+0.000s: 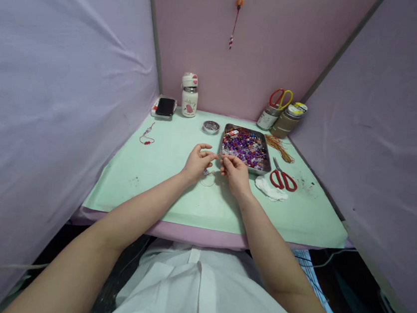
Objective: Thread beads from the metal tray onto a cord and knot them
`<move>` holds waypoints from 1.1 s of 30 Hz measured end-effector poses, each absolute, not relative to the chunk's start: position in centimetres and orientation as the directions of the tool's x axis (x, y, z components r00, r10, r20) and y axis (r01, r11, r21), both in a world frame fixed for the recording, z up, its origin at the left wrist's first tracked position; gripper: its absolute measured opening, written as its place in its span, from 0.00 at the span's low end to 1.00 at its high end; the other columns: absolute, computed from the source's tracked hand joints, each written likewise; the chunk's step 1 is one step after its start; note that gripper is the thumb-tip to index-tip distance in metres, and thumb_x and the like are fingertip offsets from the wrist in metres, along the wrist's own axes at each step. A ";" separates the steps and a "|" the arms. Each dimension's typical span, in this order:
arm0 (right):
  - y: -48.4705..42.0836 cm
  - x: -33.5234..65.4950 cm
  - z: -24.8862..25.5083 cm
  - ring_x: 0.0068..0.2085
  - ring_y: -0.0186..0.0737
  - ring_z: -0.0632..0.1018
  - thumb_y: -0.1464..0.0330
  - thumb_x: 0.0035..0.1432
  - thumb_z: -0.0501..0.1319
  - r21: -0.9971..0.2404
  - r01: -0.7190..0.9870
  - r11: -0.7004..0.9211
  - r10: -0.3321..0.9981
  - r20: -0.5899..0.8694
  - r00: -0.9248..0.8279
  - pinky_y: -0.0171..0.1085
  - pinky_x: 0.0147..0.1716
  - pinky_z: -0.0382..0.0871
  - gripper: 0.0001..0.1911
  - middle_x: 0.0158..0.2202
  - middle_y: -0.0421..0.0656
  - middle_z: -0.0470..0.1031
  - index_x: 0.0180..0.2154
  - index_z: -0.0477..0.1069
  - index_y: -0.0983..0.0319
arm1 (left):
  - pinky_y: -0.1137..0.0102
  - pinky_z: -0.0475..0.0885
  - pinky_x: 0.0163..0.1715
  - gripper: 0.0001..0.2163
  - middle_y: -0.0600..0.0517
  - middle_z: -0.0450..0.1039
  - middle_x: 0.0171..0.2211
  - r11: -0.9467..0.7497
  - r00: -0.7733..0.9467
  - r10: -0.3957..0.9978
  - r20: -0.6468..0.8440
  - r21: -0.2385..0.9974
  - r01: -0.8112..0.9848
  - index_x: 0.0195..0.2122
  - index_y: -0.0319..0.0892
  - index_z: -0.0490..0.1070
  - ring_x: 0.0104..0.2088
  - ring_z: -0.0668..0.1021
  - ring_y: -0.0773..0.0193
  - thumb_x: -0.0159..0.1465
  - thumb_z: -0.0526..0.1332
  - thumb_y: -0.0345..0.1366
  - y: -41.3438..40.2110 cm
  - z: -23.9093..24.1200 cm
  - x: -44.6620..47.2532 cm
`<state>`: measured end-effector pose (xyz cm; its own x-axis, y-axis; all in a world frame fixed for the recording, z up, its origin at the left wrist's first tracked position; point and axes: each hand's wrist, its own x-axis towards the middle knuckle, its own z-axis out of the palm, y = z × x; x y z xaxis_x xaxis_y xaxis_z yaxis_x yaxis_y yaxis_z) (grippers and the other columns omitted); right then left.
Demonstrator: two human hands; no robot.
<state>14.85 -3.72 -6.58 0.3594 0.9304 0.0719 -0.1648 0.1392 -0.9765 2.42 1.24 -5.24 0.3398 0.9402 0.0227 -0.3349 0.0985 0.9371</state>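
Note:
My left hand (197, 164) and my right hand (235, 173) meet fingertip to fingertip over the table, just left of the bead tray. Each pinches thumb against forefinger on a thin cord; the exact spot between the fingertips is too small to make out. Below them the thin cord (207, 184) hangs in a loose loop, light orange in colour, with a small purplish bead near my left fingers. Close to my right hand is the metal tray (269, 171), filled with purple, clear and orange beads (245, 146).
Right of the tray lie red-handled scissors (283, 179), a white tissue (271, 189) and orange cords (280, 147). Jars (286, 122) stand behind. A small round dish (211, 127), a bottle (190, 99), a phone (165, 107) and a beaded red string (147, 137) are further left.

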 end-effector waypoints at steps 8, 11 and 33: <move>-3.7 15.0 -6.6 0.23 0.29 0.68 0.60 0.43 0.67 -0.987 -0.098 0.127 0.925 0.082 0.371 0.31 0.22 0.62 0.16 0.25 0.36 0.71 0.33 0.71 0.62 | 0.77 0.60 0.23 0.15 0.55 0.72 0.28 0.191 0.410 0.912 -0.027 0.912 -0.364 0.41 0.42 0.62 0.22 0.68 0.75 0.53 0.64 0.30 1.0 -4.8 2.2; -3.7 14.9 -6.5 0.23 0.30 0.68 0.60 0.42 0.68 -0.987 -0.085 0.135 0.926 0.096 0.364 0.32 0.23 0.63 0.16 0.24 0.36 0.71 0.32 0.72 0.61 | 0.77 0.60 0.23 0.16 0.56 0.71 0.28 0.188 0.423 0.906 -0.022 0.916 -0.355 0.41 0.42 0.62 0.21 0.67 0.75 0.53 0.65 0.31 1.1 -5.0 2.2; -3.9 14.2 -6.2 0.22 0.30 0.66 0.61 0.43 0.67 -0.983 -0.047 0.176 0.892 0.139 0.431 0.32 0.22 0.60 0.12 0.21 0.35 0.67 0.28 0.70 0.61 | 0.75 0.65 0.28 0.16 0.58 0.71 0.27 -0.017 0.358 0.927 0.115 0.964 -0.265 0.42 0.43 0.62 0.24 0.70 0.73 0.53 0.65 0.31 1.0 -5.5 2.6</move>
